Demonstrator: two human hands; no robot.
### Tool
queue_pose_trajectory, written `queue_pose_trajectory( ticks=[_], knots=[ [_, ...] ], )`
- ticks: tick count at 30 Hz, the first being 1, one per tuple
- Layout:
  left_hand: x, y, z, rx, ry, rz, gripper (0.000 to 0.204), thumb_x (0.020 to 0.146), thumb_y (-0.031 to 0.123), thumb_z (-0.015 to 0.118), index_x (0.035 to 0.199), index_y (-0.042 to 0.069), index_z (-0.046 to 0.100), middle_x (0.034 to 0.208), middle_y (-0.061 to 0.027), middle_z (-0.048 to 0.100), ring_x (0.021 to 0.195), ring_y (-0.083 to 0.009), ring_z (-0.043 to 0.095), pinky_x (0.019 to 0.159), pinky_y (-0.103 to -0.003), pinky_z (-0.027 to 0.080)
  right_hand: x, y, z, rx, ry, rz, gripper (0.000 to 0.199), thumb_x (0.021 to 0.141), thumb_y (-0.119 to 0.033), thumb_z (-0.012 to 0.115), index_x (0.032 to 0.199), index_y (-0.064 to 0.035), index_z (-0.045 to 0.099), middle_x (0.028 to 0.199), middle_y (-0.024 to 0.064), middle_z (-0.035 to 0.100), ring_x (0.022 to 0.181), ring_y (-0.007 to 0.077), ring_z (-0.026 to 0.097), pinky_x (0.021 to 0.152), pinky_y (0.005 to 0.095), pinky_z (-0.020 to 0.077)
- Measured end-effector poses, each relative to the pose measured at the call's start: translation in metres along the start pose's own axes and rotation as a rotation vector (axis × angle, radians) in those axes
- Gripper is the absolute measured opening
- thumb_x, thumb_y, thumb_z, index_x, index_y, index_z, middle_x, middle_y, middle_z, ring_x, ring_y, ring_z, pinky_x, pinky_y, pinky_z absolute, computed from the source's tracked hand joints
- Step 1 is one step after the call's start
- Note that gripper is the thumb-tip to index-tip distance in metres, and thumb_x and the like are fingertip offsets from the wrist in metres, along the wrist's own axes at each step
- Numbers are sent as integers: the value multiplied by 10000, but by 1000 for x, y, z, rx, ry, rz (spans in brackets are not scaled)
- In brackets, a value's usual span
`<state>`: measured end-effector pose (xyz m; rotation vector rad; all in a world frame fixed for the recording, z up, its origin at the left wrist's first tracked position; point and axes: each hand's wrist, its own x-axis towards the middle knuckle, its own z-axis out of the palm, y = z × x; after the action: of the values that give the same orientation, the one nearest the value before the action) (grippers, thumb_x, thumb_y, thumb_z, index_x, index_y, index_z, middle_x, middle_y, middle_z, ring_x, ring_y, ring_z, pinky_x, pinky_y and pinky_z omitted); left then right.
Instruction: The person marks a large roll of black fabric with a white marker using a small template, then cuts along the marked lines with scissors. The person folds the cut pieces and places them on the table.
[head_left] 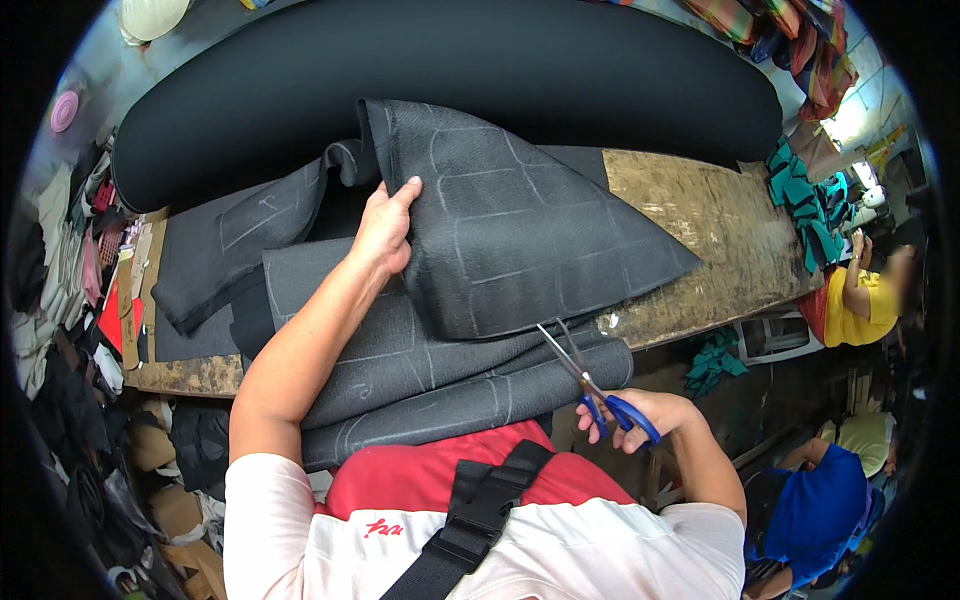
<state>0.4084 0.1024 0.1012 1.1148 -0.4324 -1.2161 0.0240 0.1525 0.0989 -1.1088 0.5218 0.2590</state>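
My left hand (388, 228) grips a fold of dark grey fabric (520, 225) marked with pale chalk lines, lifting it off the table. The raised piece tapers to a point on the right. In my right hand (640, 418) is a pair of scissors (592, 385) with blue handles. Its blades are spread apart, their tips at the lower edge of the lifted fabric. More chalk-marked fabric lies in folds beneath, and a rolled part (440, 405) rests along the table edge against my body.
A large black fabric roll (450, 75) spans the back of the worn wooden table (700, 240). Green scraps (805, 205) hang at its right end. Piled cloth (60, 250) stands at the left. A person in yellow (865, 300) and one in blue (815, 505) are at the right.
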Motion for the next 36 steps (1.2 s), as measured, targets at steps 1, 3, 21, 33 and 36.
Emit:
queue_pose_trajectory(
  ticks=[1,3,21,33,36],
  knots=[
    [-1,-2,0,48,-11,82,602,847,82,582,1333,-33,246,1176,-236,503,1004,-273,566,887,-384,474,3,-1,1,-37,-12,-13,859,626,-289,835,1279,24,373,1112,65,544,946,152,574,813,294,474],
    [-8,-12,0,139,-52,252,844,789,-14,605,1415,20,39,1185,-286,465,983,-258,569,892,-348,463,10,-2,5,-74,-43,-20,846,631,-313,831,1265,24,382,1093,64,550,934,150,573,812,297,475],
    [-23,-6,-12,328,-110,143,482,704,-53,699,1162,-54,551,1021,-149,626,853,-164,618,774,-259,515,35,-19,25,-415,-104,-5,759,698,-443,756,1167,64,442,875,114,617,830,205,594,730,294,466],
    [-69,-29,-15,263,-282,-59,511,686,-98,684,1168,-89,516,1227,-194,455,967,-186,574,803,-246,506,64,-25,39,-91,70,-76,872,623,-326,842,1272,18,373,1022,49,553,899,143,567,796,273,477],
    [-78,-39,-19,241,-305,51,636,671,-60,721,1240,-102,440,1190,-186,474,1027,-208,544,881,-268,465,67,-24,43,-133,97,-57,860,617,-311,846,1259,26,383,1009,53,549,887,144,568,796,276,479]
  ],
)
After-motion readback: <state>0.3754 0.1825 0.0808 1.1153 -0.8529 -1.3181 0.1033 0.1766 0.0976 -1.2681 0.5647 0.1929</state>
